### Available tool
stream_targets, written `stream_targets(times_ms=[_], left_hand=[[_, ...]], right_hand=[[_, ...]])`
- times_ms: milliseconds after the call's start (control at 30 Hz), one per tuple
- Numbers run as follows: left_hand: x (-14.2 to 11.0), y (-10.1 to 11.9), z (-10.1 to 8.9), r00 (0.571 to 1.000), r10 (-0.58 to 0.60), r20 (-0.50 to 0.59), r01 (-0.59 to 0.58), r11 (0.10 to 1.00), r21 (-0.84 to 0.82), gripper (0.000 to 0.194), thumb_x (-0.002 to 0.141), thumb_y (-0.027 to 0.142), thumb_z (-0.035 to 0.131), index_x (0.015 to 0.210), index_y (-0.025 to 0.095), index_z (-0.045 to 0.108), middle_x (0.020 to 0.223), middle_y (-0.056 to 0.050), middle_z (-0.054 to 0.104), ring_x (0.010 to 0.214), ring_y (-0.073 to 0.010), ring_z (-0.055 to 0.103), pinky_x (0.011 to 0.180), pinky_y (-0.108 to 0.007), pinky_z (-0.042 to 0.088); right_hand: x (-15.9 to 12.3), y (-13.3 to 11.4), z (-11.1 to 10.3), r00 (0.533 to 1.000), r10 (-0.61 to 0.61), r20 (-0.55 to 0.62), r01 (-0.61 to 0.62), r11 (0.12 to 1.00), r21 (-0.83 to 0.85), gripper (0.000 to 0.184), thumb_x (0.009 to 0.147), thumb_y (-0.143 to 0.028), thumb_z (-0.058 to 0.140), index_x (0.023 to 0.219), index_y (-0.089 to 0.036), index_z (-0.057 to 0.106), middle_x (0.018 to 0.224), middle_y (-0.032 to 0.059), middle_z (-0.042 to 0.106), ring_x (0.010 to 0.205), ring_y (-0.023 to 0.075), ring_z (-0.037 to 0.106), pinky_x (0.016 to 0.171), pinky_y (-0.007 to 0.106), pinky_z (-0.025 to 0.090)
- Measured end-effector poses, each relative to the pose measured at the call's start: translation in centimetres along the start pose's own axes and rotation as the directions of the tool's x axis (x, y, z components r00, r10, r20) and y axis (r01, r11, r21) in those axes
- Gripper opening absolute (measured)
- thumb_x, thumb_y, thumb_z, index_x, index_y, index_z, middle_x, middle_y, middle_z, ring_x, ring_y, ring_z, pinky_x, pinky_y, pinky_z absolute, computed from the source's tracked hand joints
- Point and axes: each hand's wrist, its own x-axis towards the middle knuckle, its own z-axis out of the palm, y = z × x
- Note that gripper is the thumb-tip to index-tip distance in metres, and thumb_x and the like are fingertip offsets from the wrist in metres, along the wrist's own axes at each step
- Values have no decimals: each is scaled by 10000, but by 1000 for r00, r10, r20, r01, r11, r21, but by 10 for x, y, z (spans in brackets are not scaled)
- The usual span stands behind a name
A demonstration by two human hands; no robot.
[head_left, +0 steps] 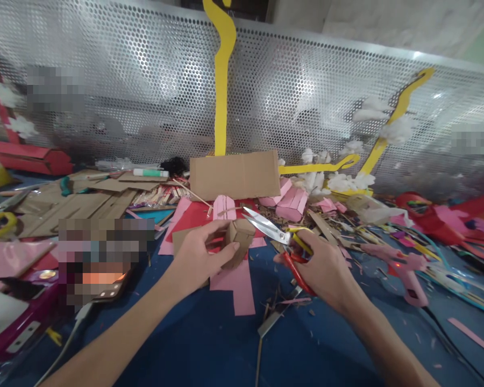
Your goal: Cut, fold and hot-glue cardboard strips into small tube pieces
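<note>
Scissors point(283, 237) with 1 yellow and 1 red handle loop sat in the right hand point(320, 263), its fingers wrapped around the grips. The 2 blades stood slightly parted, pointing away and to the left, their tips near the top of a small folded cardboard piece point(242, 232). Whether they touched it, I could not tell. That piece was pinched between the thumb and fingers of the left hand point(210, 247), above pink paper point(242, 295) and a red sheet point(185, 217) on the blue table point(201, 344). Behind it stood a larger cardboard panel point(234, 176), with a tall yellow strip point(221, 97) rising behind that. A metal blade point(280, 312) lay among scraps nearer the wearer, and a pink glue gun point(407, 269) lay beyond the right hand.
</note>
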Motion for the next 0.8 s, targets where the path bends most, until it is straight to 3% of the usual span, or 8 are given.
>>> stream_targets(times_ms=[167,333,600,800], left_hand=[[0,4,-1,997,19,-74,-20,1000,-18,513,823,340,769,1303,181,676,1288,-120,759,1155,-289,741,1089,-516,580],[2,8,-6,996,66,-65,-64,997,39,483,858,336,729,1320,201,690,1331,-109,746,1164,-292,738,1074,-519,594],[0,6,-4,991,122,-52,-114,984,139,403,887,340,725,1272,220,713,1267,-91,765,1128,-284,741,1050,-511,602],[-1,4,-3,991,118,-59,-110,986,122,386,888,346,748,1253,222,721,1276,-110,763,1120,-294,745,1036,-520,605]], right_hand=[[2,2,-5,985,-173,10,172,974,-147,399,842,-552,772,971,-232,572,1030,100,682,969,311,655,790,375,518],[1,-1,-6,984,-173,48,179,962,-205,386,836,-504,789,1027,-226,600,1116,116,689,1075,349,658,841,417,536],[0,-10,-5,979,-196,56,203,958,-204,314,861,-501,733,920,-209,635,959,100,729,884,303,699,711,372,519],[-1,-13,-8,978,-206,44,210,961,-178,314,884,-492,701,765,-224,587,803,69,713,680,218,634,605,314,448]])
